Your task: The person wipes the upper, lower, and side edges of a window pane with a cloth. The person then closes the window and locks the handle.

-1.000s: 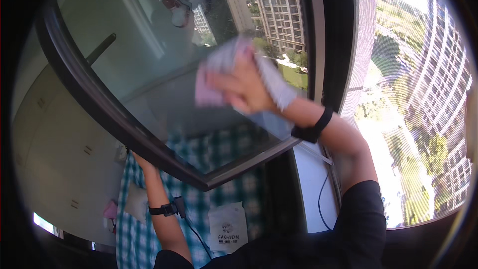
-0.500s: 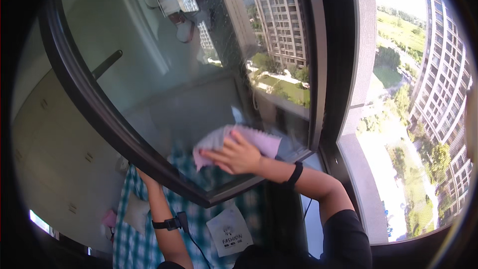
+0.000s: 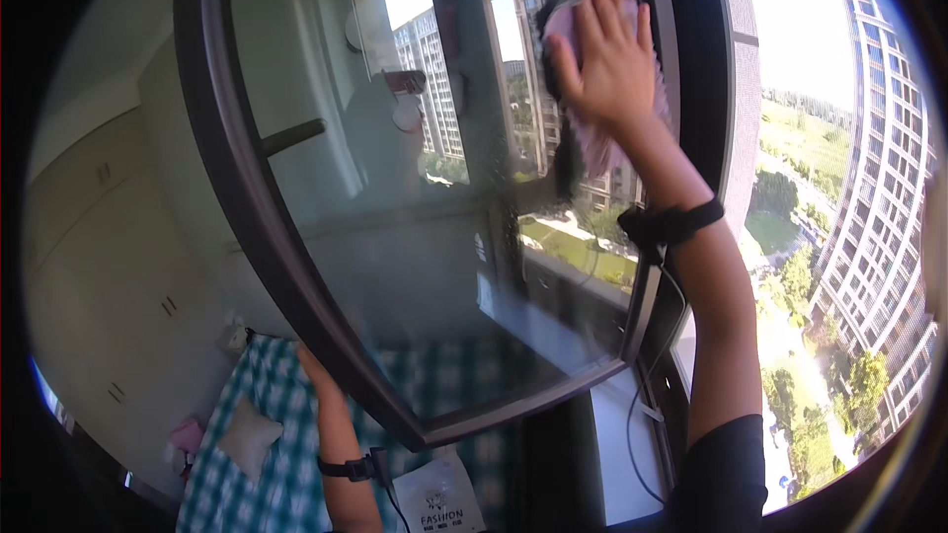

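My right hand [image 3: 607,69] presses a pink cleaning cloth [image 3: 595,153] against the upper right of the window pane [image 3: 425,266]. Its fingers lie stretched over the cloth, which hangs down below the palm. A dark reflection of hand and cloth shows in the glass beside them. The pane sits in a dark window frame [image 3: 262,237], swung inward with its handle [image 3: 294,137] on the left side. My left hand [image 3: 314,367] is at the frame's lower left edge, its fingers hidden behind it. Both wrists wear black bands.
Below lies a bed with a green checked cover [image 3: 286,479], a beige cushion [image 3: 250,437] and a white printed bag [image 3: 437,494]. Pale cabinets [image 3: 128,266] line the left wall. On the right is the window opening with a screen, and a white sill [image 3: 627,454]. A cable [image 3: 632,434] hangs by my right arm.
My right hand has slid the cloth from the lower middle of the glass to its upper right. The view has shifted, while my left hand stays at the frame.
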A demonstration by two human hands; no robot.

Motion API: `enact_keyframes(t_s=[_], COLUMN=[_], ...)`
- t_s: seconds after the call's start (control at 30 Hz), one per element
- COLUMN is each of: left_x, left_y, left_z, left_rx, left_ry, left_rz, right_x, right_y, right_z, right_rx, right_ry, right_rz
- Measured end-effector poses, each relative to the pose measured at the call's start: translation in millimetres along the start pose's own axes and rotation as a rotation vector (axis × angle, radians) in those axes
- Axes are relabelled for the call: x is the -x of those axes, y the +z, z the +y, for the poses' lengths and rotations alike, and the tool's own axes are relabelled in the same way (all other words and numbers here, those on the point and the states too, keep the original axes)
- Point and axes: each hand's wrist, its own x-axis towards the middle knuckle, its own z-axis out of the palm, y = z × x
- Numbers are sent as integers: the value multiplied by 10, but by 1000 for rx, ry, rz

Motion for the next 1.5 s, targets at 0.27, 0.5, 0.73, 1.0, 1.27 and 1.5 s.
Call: enact_keyframes(t_s=[0.27,0.5,0.73,1.0,1.27,1.5], left_x=[-96,59,54,175,90,-451], left_y=[-272,47,67,148,8,-1119], left_z=[-527,-147,-299,-165,-475,-2248], left_rx=[-30,64,1,67,8,582], left_ry=[-52,-114,-104,-96,-280,-200], left_rz=[102,101,74,160,211,-29], right_x=[-1000,-180,1232,-1403,-2254,-1983], right_y=[96,-269,-66,132,548,635], right_z=[-326,-1814,-2100,-1466,-625,425], right_rx=[-54,-519,-1259,-328,-199,-205], right_ry=[127,-608,-998,-763,-78,144], right_rz=[-55,-291,-585,-54,23,23])
